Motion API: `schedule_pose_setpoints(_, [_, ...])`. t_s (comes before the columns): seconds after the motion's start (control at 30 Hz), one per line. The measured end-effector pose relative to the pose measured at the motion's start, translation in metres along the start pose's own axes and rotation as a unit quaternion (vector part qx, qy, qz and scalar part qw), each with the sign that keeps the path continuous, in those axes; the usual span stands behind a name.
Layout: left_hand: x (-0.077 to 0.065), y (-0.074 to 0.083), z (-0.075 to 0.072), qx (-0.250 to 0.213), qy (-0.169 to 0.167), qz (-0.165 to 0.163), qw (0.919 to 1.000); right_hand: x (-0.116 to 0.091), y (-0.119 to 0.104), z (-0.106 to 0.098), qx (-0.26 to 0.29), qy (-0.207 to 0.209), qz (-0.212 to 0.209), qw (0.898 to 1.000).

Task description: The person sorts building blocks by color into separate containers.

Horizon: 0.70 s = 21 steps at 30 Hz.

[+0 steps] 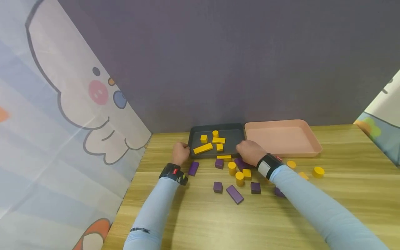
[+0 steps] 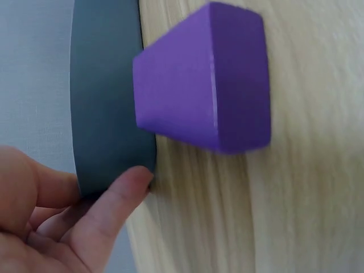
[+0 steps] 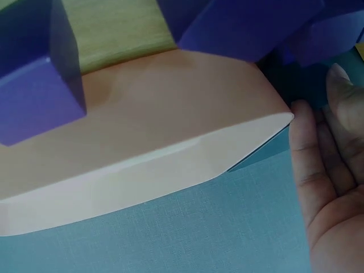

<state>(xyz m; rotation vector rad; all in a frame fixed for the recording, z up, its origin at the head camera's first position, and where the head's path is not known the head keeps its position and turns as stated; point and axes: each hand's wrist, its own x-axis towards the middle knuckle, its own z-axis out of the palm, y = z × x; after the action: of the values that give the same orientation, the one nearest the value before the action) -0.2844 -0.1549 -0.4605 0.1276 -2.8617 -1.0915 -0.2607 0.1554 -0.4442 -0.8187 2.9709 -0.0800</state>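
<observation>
A dark grey tray (image 1: 232, 135) stands against the grey wall with several yellow blocks (image 1: 203, 148) inside. My left hand (image 1: 181, 153) holds its front left corner; in the left wrist view the thumb (image 2: 116, 207) lies against the tray wall (image 2: 105, 96), the other fingers folded behind. At the front right corner, my right hand (image 1: 251, 152) grips the same tray, its fingers partly hidden in the head view. The right wrist view has this hand (image 3: 335, 182) at the dark tray's end, beside the pink tray's corner. A purple block (image 1: 193, 168) lies close to my left hand.
A pink tray (image 1: 281, 137) adjoins the dark one on the right. In front of the trays lie several loose purple blocks (image 1: 235, 194) and yellow blocks (image 1: 239, 178). More yellow pieces (image 1: 318, 172) are scattered right of my right forearm. The grey wall (image 1: 218, 69) rises behind.
</observation>
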Motion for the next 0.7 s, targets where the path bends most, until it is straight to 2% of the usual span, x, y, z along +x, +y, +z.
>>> schedule_pose_setpoints(0.2, [0.000, -0.004, 0.003, -0.003, 0.005, -0.008, 1.0000, -0.001, 0.000, 0.001, 0.044, -0.004, 0.022, 0.999])
schedule_pose_setpoints(0.27, [0.000, -0.003, 0.006, -0.009, 0.003, -0.009, 0.9999, -0.006, 0.002, 0.000, 0.062, -0.004, 0.033, 0.998])
schedule_pose_setpoints(0.5, [0.000, -0.006, 0.010, -0.030, -0.001, -0.019, 0.9994, -0.027, 0.009, -0.013, 0.120, 0.008, 0.027, 0.992])
schedule_pose_setpoints(0.57, [0.000, -0.007, 0.010, -0.032, -0.002, -0.023, 0.9992, -0.036, 0.015, -0.020, 0.138, 0.024, 0.035, 0.989])
schedule_pose_setpoints(0.7, [0.002, -0.008, 0.005, -0.037, -0.003, -0.024, 0.9990, -0.056, 0.035, -0.039, 0.148, 0.085, 0.064, 0.983])
